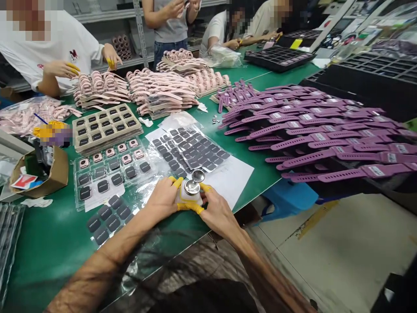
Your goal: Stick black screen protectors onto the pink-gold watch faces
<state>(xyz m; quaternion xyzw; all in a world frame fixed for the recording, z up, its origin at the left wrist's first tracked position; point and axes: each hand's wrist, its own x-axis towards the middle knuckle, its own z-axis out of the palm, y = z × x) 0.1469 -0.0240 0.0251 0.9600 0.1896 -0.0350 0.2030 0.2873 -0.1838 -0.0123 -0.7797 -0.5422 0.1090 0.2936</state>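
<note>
Both my hands, with yellow finger cots on some fingers, are closed around a small whitish pump dispenser bottle (190, 198) with a metal top and its round metal lid flipped up. My left hand (164, 195) grips its left side, my right hand (215, 206) its right side. Just beyond lie sheets of dark rounded-square stickers (200, 150) on white paper (239, 176). To the left, a clear plastic tray (78, 180) holds pink watch cases and dark square pieces. A smaller sticker sheet (112, 219) lies beside my left forearm.
Purple watch straps (312, 139) are piled high at right; pink straps (166, 93) are stacked at the back. A beige tray (106, 124) and a cardboard box (57, 171) stand at left. Several co-workers are across the table (45, 243). A blue stool (289, 198) sits below its edge.
</note>
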